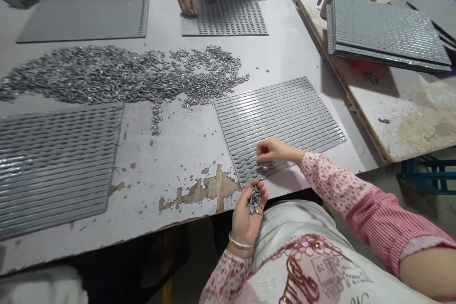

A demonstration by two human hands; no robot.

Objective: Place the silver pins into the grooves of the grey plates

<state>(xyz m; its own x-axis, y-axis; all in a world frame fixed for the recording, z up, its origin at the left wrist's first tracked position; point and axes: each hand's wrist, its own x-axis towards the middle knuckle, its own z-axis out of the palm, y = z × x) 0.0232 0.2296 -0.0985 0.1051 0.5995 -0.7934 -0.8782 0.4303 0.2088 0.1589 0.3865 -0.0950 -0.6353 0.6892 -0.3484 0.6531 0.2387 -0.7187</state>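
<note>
Cupped palm up by the table's front edge, my left hand (pixel 248 213) holds a small heap of grey metallic pieces (pixel 254 201), short and slightly curved. My right hand (pixel 272 151) is over the near left part of a grey ridged board (pixel 281 114), its fingers pinched together and pointing left. Whether a piece is between those fingertips is hidden. Under and beside my right hand, the nearest rows of the board look wavy, with pieces lying along them. Farther rows show straight, shiny ridges.
A big pile of loose grey pieces (pixel 117 73) spreads across the table (pixel 185 152). Another ridged board (pixel 57 166) lies at left. Across the table, other people's hands (pixel 187 0) work by two boards. Stacked boards (pixel 388 33) stand on a side table at right.
</note>
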